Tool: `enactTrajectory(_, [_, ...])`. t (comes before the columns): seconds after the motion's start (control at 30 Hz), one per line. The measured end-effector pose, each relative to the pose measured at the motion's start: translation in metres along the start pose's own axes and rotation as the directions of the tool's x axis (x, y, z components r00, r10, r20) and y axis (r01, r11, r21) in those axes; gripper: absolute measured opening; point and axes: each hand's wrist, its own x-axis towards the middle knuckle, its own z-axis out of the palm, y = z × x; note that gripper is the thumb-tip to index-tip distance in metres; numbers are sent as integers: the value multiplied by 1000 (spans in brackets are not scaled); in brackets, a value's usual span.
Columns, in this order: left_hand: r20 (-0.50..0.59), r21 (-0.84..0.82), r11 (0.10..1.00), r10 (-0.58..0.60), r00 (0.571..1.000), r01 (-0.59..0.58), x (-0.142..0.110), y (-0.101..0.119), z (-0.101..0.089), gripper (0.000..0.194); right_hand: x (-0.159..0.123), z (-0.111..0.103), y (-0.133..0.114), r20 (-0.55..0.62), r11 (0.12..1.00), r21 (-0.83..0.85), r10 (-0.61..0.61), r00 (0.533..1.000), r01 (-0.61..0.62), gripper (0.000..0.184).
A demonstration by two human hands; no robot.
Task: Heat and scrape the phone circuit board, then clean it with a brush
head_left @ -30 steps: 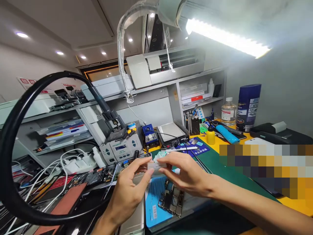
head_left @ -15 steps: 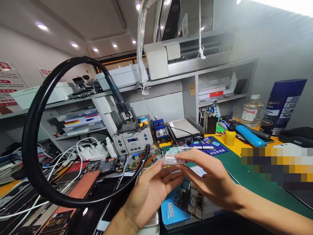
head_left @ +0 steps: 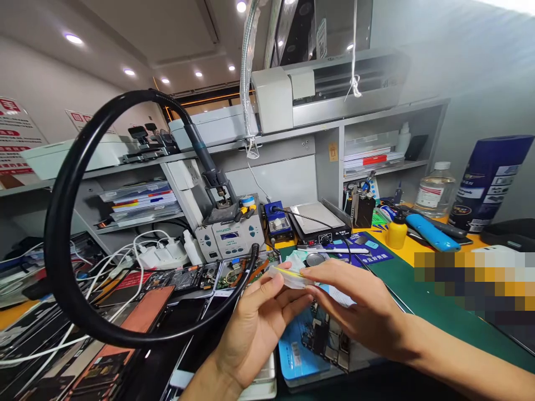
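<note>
A small clear plastic piece point(head_left: 292, 278) with a yellow strip along its edge is held up between both hands; whether it is a case or a packet I cannot tell. My left hand point(head_left: 258, 323) pinches its left side between thumb and fingers, palm turned up. From the right, my right hand point(head_left: 355, 298) grips the other end with thumb and fingertips. Below the hands lies a phone circuit board point(head_left: 330, 340), partly covered by my right hand, resting over a blue package point(head_left: 296, 356).
A black hose point(head_left: 56, 223) loops across the left side, near a hot-air station point(head_left: 228, 236). Opened phones point(head_left: 137, 317) crowd the left bench. Behind the hands stand a heating plate point(head_left: 321, 217), a yellow bottle point(head_left: 396, 231) and a blue-handled tool point(head_left: 432, 231). A green mat point(head_left: 434, 317) covers the right.
Both hands have tilted the clear plastic piece, so its yellow strip now shows. The whole view has shifted slightly, with things appearing a little further right.
</note>
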Motion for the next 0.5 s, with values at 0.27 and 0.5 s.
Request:
enactTrajectory(0.27, [-24, -126, 990, -67, 997, 63, -2, 2, -1, 50, -6, 3, 5, -12, 996, -59, -63, 998, 62, 59])
enactTrajectory(0.5, [-35, -239, 967, -97, 995, 86, -2, 3, 2, 40, -4, 2, 1, -18, 997, -66, -44, 999, 43, 53])
